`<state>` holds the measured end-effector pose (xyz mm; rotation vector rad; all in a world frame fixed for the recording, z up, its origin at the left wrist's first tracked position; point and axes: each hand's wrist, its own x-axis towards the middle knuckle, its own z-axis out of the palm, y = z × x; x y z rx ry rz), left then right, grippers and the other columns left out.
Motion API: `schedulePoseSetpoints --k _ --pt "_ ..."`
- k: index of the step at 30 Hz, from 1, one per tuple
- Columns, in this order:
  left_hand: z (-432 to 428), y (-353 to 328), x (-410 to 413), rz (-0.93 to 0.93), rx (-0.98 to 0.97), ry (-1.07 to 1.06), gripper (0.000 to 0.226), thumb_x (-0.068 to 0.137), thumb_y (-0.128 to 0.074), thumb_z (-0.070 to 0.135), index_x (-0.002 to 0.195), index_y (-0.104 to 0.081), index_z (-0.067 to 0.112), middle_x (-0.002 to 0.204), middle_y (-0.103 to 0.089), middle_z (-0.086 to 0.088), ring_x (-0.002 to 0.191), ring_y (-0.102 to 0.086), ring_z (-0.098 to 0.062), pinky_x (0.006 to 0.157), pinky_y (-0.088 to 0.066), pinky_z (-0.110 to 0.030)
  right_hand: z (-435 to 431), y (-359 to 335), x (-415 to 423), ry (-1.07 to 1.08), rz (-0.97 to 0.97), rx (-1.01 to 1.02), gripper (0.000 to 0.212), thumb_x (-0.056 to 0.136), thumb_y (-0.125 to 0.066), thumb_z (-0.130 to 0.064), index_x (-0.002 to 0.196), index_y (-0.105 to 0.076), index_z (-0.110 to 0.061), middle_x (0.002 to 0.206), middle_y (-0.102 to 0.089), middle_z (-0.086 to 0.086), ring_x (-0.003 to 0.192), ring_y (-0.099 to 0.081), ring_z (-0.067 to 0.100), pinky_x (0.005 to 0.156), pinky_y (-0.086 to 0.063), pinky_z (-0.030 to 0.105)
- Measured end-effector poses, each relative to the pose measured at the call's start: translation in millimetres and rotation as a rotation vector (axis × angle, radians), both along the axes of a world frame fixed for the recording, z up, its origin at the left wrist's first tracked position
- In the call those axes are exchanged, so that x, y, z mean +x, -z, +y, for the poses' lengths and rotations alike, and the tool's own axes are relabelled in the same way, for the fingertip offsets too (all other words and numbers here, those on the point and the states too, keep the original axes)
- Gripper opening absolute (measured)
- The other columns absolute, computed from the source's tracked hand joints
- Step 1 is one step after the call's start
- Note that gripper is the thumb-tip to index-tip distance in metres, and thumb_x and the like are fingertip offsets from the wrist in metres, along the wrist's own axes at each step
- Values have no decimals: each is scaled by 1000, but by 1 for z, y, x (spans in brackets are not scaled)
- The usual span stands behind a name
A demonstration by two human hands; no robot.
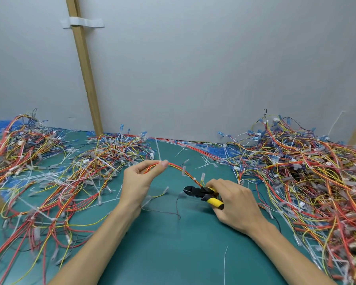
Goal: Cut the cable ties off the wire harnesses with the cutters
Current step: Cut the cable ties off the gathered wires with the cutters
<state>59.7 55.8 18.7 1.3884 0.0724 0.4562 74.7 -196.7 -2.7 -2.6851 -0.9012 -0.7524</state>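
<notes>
My left hand (137, 181) pinches a red, orange and yellow wire harness (178, 168) between thumb and fingers, lifted above the green mat. The harness arcs right and down to my right hand (233, 202). A white cable tie (194, 179) wraps the harness just left of my right fingertips. My right hand grips the cutters (203, 194), which have yellow handles and black jaws pointing left, and its fingertips also touch the harness end. The jaws sit just below the harness, with their tips close together.
Big tangles of coloured harnesses lie on the mat at the left (49, 182) and right (306, 182). Cut white ties (206, 163) litter the middle back. A wooden post (84, 64) leans against the grey wall. A loose dark wire (176, 210) lies between my hands.
</notes>
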Motion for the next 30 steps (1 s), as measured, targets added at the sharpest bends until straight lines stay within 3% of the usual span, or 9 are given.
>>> schedulePoseSetpoints --k 6,9,12,15,18,21,30 --pt "2 0 2 6 43 -57 8 76 -85 20 76 -77 18 54 -55 13 47 -40 -1 49 -34 -7 0 -3 -3 -44 28 100 25 75 -54 -35 96 -61 -25 79 -57 -11 71 -55 17 59 -48 34" --pt "4 3 3 9 133 -79 11 77 -85 26 79 -77 18 63 -40 -6 59 -31 -14 54 -27 -24 -2 -3 -4 -73 0 312 28 71 -64 -19 98 -61 -21 83 -57 -11 70 -51 13 58 -46 33" --pt "4 10 4 -4 278 -101 14 79 -84 29 79 -75 18 61 -29 -4 58 -24 -15 57 -18 -32 -1 -8 -6 -46 -18 408 27 71 -61 -24 98 -60 -22 83 -55 -12 71 -48 10 59 -45 33" --pt "-2 16 2 -19 444 -95 20 80 -83 32 73 -68 20 47 -27 11 50 -23 -11 51 -19 -26 3 -17 -6 30 -39 287 26 71 -58 -29 97 -61 -24 82 -56 -11 76 -51 16 60 -44 33" --pt "-15 19 -1 -79 533 -71 24 81 -81 30 69 -62 21 43 -28 10 48 -23 -9 49 -21 -21 10 -22 -2 107 -1 91 29 71 -68 -24 99 -57 -26 84 -55 -11 81 -51 20 61 -39 32" --pt "-25 22 -5 -100 606 -31 26 82 -80 27 68 -59 21 43 -32 9 47 -25 -9 49 -22 -20 13 -24 0 182 87 -60 30 75 -63 -26 100 -48 -31 84 -49 -12 83 -44 18 63 -29 31" --pt "-24 22 -6 -80 597 3 26 82 -80 30 68 -60 20 46 -34 8 49 -25 -12 51 -22 -25 8 -25 1 150 201 -67 30 70 -55 -23 96 -42 -32 84 -48 -9 83 -42 19 60 -27 33"
